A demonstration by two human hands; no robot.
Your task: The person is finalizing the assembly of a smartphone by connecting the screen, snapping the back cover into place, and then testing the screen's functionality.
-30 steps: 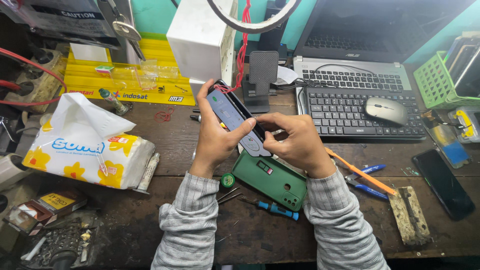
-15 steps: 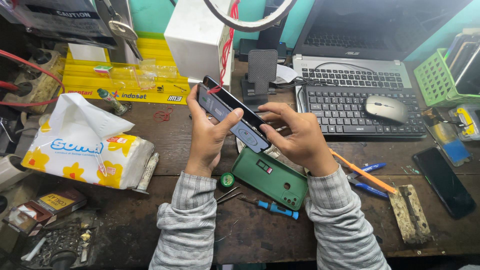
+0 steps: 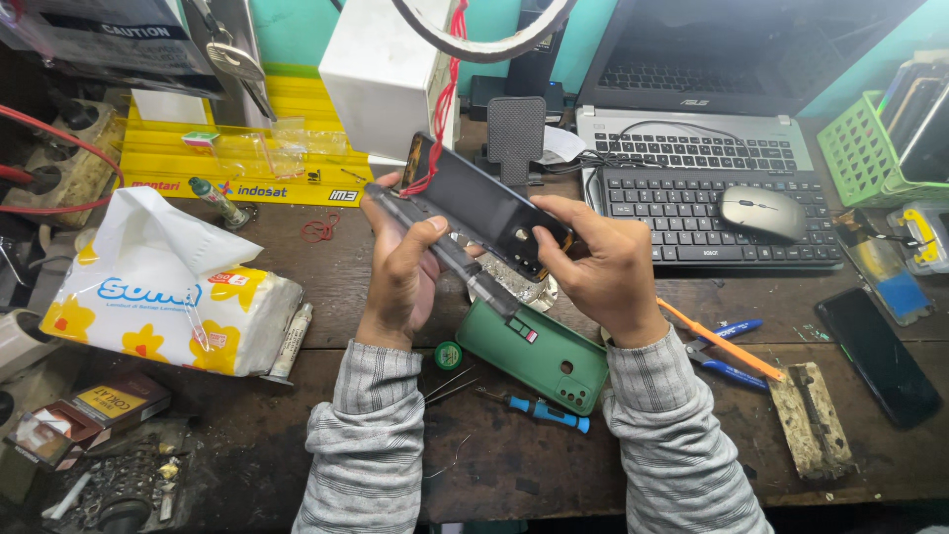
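At frame centre a thin, fragile phone (image 3: 489, 213) is gripped edgewise by left hand (image 3: 405, 272) and right hand (image 3: 603, 267); edges are judged safest.

Two phones (image 3: 484, 213) (image 3: 875, 354), one laptop (image 3: 712, 59), one keyboard (image 3: 692, 213), one mouse (image 3: 761, 211), one tissue pack (image 3: 168, 297).

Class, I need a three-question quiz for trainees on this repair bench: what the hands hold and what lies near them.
1. True or false: both the left hand and the right hand grip the opened phone.
2. What lies on the desk just below the hands? A) green phone back cover B) a red mug C) a book
3. Which item rests on the black keyboard?

Key: 1 true; 2 A; 3 the grey mouse.
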